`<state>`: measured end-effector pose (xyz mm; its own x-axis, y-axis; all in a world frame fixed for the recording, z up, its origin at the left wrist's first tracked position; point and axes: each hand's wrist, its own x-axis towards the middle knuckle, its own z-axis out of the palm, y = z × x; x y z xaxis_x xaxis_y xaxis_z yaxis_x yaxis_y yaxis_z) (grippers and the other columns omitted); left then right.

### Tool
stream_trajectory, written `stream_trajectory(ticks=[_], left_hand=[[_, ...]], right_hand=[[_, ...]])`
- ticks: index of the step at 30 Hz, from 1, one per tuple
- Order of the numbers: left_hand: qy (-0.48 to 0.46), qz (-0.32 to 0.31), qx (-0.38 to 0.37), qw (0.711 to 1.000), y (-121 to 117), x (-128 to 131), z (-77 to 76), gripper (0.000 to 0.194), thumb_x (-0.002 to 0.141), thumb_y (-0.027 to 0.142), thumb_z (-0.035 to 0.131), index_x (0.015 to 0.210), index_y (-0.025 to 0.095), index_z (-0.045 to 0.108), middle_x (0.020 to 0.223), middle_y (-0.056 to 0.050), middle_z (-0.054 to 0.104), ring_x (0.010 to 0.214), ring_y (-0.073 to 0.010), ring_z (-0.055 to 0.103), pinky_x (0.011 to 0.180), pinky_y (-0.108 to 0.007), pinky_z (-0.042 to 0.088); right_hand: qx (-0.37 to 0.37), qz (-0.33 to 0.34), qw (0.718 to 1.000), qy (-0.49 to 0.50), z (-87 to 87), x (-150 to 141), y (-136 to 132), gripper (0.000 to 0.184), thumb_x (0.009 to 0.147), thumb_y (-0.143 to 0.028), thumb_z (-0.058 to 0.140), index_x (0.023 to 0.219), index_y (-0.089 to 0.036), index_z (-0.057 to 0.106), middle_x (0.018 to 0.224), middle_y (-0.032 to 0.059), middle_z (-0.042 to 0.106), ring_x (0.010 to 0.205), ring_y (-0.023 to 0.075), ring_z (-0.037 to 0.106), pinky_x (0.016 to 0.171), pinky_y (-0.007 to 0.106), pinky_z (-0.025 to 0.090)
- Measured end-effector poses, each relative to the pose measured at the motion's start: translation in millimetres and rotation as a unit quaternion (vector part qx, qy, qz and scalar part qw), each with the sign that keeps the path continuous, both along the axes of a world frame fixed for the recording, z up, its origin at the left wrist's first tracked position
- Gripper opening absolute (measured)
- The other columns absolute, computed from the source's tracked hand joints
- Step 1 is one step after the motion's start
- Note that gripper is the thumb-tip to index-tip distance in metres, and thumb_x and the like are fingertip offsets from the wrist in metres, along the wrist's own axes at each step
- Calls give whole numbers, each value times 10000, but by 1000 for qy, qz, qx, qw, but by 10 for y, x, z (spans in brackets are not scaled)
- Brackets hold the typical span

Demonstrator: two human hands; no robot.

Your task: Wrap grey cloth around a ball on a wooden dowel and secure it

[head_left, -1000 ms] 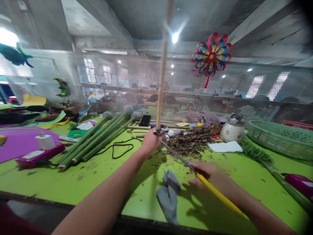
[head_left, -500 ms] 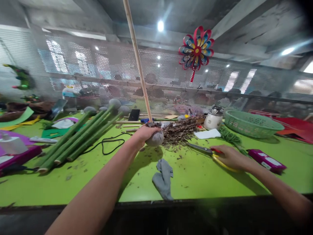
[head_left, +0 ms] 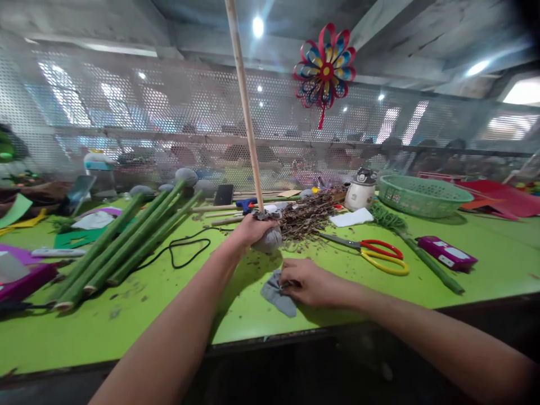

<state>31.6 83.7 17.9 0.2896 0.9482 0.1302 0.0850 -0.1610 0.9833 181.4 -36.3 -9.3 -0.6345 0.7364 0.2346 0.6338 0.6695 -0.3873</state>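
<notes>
My left hand [head_left: 253,228] is closed around the gathered neck of a grey cloth bundle [head_left: 269,241], from which a long wooden stick [head_left: 245,107] rises almost upright. Near the table's front edge, my right hand [head_left: 306,281] pinches a loose grey cloth [head_left: 278,295] that lies on the green table [head_left: 236,326]. Scissors with one red and one yellow handle [head_left: 382,256] rest to the right of the bundle, their blades toward the dry plant pile [head_left: 312,216]. No hand touches the scissors.
Green-wrapped sticks with grey round heads [head_left: 126,242] lie at left beside a black cord [head_left: 185,253]. Toward the right are a white jar [head_left: 360,194], a green basket [head_left: 424,197], green twine [head_left: 388,219] and a purple box [head_left: 447,253]. A pinwheel [head_left: 326,72] hangs above.
My right hand has let go of the scissors, moved left and taken hold of the grey cloth. My left hand keeps its hold on the bundle. The view has shifted slightly to the right.
</notes>
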Motion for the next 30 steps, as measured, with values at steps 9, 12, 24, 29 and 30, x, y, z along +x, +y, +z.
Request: stream_trajectory(ticks=[9,12,24,29,30], left_hand=[[41,-46,-24,998,-112,27,32,256,562,315,750,754,159,687,790,-64,701,710,-192,627,645,-306,509],[74,-59,-20,995,-182,84,21,249,561,307,751,744,152,686,770,-60,696,696,-188,620,656,-316,513],[78,-165,44,982,-234,178,-151,311,622,317,715,895,167,702,910,-62,712,888,-232,621,788,-336,505],[83,-170,42,981,-174,171,-197,255,667,309,679,860,143,704,911,-82,711,852,-216,627,805,-333,497],[88,-162,44,982,-166,169,-204,266,663,310,684,867,141,701,909,-82,710,845,-215,627,805,-333,497]], right_hand=[[180,-315,932,25,306,1288,588,86,787,-163,607,824,-139,680,852,90,651,776,189,590,726,300,453],[136,-350,927,-8,333,1544,748,143,696,-96,655,816,-147,712,811,78,691,734,203,620,712,308,468],[-97,-80,977,173,548,331,472,374,709,-322,704,1042,-159,659,840,54,666,710,152,581,606,259,464],[-236,-52,906,348,392,410,690,384,677,-215,713,1045,-152,622,835,48,634,655,122,565,548,240,464],[-248,-46,900,355,356,452,713,385,666,-198,720,1037,-150,628,827,45,636,659,119,567,563,240,468]])
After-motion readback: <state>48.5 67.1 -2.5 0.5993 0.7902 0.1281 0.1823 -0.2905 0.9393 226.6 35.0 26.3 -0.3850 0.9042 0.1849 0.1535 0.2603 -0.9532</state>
